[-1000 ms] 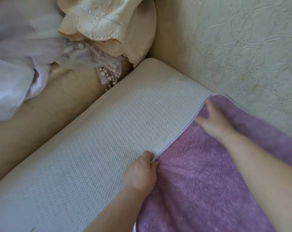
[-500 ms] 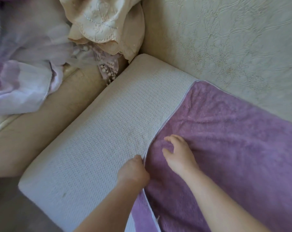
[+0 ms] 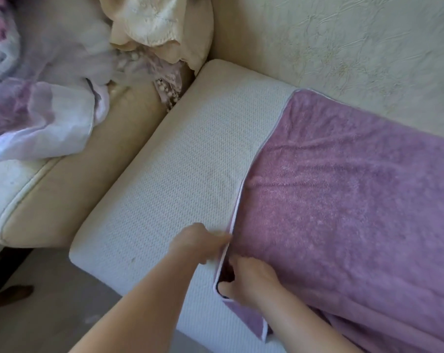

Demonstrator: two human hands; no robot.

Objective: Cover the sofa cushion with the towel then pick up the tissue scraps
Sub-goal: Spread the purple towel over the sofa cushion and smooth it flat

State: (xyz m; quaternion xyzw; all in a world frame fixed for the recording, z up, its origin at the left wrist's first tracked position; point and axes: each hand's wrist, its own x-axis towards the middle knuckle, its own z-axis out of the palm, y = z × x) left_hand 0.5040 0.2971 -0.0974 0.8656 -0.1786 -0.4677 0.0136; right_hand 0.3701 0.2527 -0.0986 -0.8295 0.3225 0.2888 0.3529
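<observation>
A purple towel (image 3: 343, 200) with a pale piped hem lies over the right part of the white woven sofa cushion (image 3: 177, 174). The cushion's left part is bare. My left hand (image 3: 198, 242) pinches the towel's left hem near the cushion's front edge. My right hand (image 3: 251, 278) grips the same hem just below, where the towel folds over the front of the cushion. No tissue scraps are in view.
A cream sofa back (image 3: 343, 47) rises behind the cushion. To the left sits a beige armrest or seat (image 3: 75, 187) with a pile of white and lilac cloths (image 3: 45, 110) and a cream cushion (image 3: 165, 26). Grey floor (image 3: 50, 314) lies below.
My right hand has come down from the towel's far corner to the hem at the cushion's front edge. The view has shifted, showing more of the floor and the towel's overhang.
</observation>
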